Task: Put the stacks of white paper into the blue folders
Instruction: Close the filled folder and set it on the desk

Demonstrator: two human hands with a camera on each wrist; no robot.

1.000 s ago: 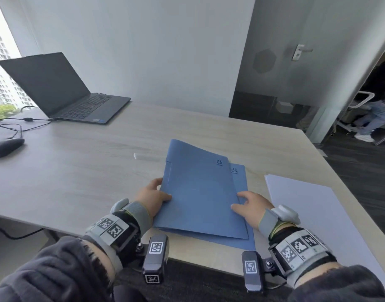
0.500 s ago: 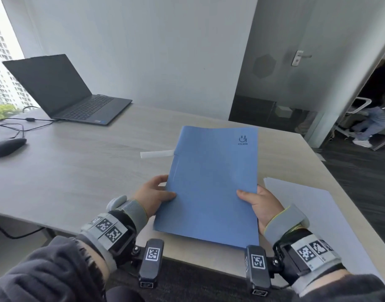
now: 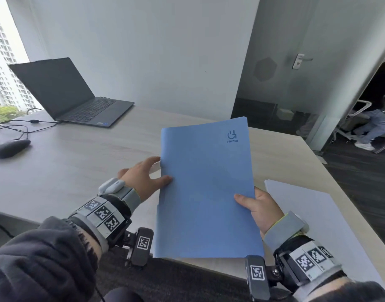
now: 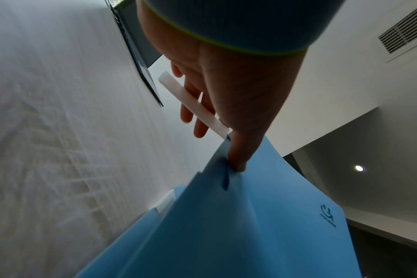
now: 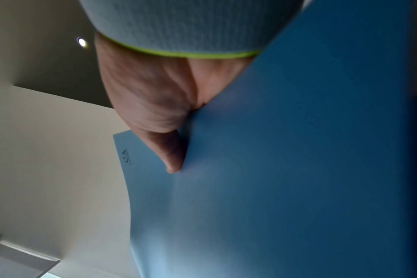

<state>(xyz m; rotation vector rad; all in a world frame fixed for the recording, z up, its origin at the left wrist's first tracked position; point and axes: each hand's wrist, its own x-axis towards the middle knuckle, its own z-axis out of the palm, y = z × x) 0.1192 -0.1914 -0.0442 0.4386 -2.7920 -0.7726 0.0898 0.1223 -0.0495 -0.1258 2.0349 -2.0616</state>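
Nearest, the right hand [image 3: 260, 211] pinches the right edge of a plain matte blue card folder [image 3: 205, 188], thumb flat on the front cover and the fingers hidden behind it. The folder is held closed and raised off the pale wood-grain desk [image 3: 63, 162], tilted toward the viewer, its rounded upper corner carrying a small dark logo with the word FOLDER [image 3: 232, 137]. The left hand [image 3: 143, 179] grips the left spine edge, thumb pressed on the cover and fingers spread behind. In the left wrist view a white plastic strip [image 4: 193, 104] lies across those fingers, and further blue layers [image 4: 141, 229] show beneath the cover. A stack of white paper sheets [image 3: 313, 223] lies flat on the desk just right of the folder. Farther left sit a black computer mouse [image 3: 10, 148] and an open dark laptop [image 3: 72, 94].
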